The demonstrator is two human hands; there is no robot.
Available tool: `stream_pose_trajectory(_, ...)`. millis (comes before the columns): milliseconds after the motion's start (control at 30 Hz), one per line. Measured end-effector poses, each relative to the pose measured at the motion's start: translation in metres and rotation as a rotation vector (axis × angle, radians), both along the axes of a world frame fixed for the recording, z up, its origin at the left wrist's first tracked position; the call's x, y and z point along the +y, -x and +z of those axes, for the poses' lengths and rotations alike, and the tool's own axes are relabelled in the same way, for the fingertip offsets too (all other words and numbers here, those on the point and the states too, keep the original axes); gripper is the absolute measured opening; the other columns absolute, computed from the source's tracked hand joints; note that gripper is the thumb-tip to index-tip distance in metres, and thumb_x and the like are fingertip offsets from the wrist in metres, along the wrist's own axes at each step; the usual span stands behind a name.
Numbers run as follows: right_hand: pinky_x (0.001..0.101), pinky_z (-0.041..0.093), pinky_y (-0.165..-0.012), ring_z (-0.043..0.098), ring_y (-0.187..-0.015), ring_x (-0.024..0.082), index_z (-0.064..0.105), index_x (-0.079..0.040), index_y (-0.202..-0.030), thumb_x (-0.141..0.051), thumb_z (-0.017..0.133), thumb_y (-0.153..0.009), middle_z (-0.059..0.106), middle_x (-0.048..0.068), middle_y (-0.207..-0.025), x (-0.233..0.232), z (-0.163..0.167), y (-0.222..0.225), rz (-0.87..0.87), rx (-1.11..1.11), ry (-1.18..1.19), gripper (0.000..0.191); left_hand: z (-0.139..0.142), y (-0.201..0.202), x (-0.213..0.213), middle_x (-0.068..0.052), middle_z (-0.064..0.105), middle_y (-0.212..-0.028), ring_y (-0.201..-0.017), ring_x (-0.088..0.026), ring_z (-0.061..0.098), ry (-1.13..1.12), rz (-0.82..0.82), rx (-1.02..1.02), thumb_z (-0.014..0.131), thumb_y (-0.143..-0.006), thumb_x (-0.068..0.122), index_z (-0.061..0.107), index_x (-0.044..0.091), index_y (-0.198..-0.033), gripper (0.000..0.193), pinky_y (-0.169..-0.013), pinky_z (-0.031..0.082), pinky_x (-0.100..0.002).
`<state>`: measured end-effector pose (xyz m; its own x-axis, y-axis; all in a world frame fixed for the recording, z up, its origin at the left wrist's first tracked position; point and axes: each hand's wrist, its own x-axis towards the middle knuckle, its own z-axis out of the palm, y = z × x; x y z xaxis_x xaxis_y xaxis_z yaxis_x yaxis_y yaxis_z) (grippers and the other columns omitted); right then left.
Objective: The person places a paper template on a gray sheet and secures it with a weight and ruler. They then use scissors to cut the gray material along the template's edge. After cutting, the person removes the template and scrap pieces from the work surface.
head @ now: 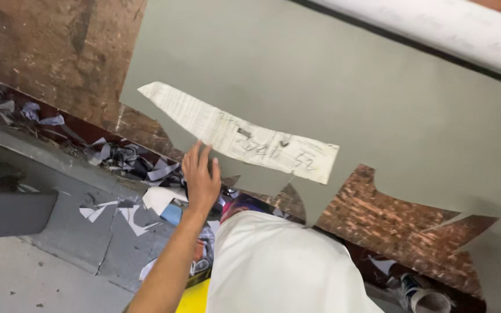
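I see the left hand (200, 177) with its fingers spread wide, pressing flat on the near edge of a big grey sheet (331, 87). A long paper pattern (239, 136) lies on the sheet, just past the fingertips. The sheet covers a worn wooden table (53, 52). I think the sheet is thin, floppy and light, so holding it by an edge seems best. I cannot tell about the right hand. Scraps (123, 156) lie below the table.

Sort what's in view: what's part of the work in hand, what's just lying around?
In hand:
- left hand at the edge of the grey sheet
- paper pattern lying on that sheet
- worn wooden table beneath

Lying about:
- offcut scraps on the floor
- tape roll
- white roll
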<state>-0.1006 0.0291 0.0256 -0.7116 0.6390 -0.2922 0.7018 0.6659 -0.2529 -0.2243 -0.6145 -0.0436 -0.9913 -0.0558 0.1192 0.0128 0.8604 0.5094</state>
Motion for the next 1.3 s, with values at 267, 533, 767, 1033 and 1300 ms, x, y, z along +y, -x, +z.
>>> stream_pose_trajectory(267, 0.0436, 0.065, -0.076, 0.072, -0.095, 0.03, 0.054, -0.015, -0.14, -0.027, 0.085, -0.074, 0.065, 0.018, -0.129, -0.347, 0.004, 0.186, 0.641, -0.179, 0.252, 0.074, 0.013, 0.064, -0.058, -0.024, 0.035, -0.158, -0.146, -0.043, 0.031, 0.067, -0.191, -0.015, 0.071, -0.092, 0.028, 0.055, 0.008, -0.144, 0.058, -0.119, 0.021, -0.063)
stream_pose_trajectory(533, 0.0491, 0.057, -0.08, 0.07, -0.091, 0.042, 0.052, -0.016, -0.133, -0.029, 0.086, -0.076, 0.061, 0.019, -0.119, -0.479, -0.007, 0.222, 0.93, -0.067, 0.192, 0.068, -0.002, 0.064, -0.072, -0.025, 0.026, -0.163, -0.151, -0.042, 0.023, 0.042, -0.147, -0.12, 0.074, -0.09, 0.039, 0.05, 0.012, -0.15, 0.071, -0.121, 0.016, -0.065)
stream_pose_trajectory(767, 0.0465, 0.061, -0.085, 0.07, -0.097, 0.041, 0.051, -0.019, -0.137, -0.052, 0.089, -0.065, 0.043, 0.019, -0.139, -0.439, -0.018, 0.202, 0.748, -0.132, 0.204, 0.087, -0.003, 0.064, -0.079, -0.024, 0.024, -0.164, -0.152, -0.041, 0.021, 0.041, -0.132, -0.153, 0.074, -0.09, 0.043, 0.049, 0.015, -0.152, 0.072, -0.119, 0.014, -0.068)
stream_pose_trajectory(1033, 0.0493, 0.061, -0.087, 0.069, -0.105, 0.041, 0.052, -0.021, -0.14, -0.058, 0.086, -0.06, 0.041, 0.015, -0.142, -0.364, -0.02, 0.166, 0.598, -0.103, 0.151, 0.094, 0.0, 0.066, -0.079, -0.025, 0.024, -0.163, -0.151, -0.042, 0.021, 0.055, -0.141, -0.153, 0.075, -0.089, 0.042, 0.049, 0.016, -0.152, 0.073, -0.118, 0.013, -0.069)
stream_pose_trajectory(1300, 0.0356, 0.06, -0.082, 0.07, -0.101, 0.023, 0.063, -0.008, -0.138, -0.038, 0.07, -0.102, 0.064, 0.011, -0.126, -0.319, -0.042, 0.134, 0.177, 0.264, 0.329, 0.048, -0.002, 0.056, -0.042, -0.023, 0.033, -0.161, -0.148, -0.042, 0.032, 0.014, -0.22, 0.003, 0.072, -0.094, 0.028, 0.049, 0.004, -0.149, 0.064, -0.123, 0.022, -0.065)
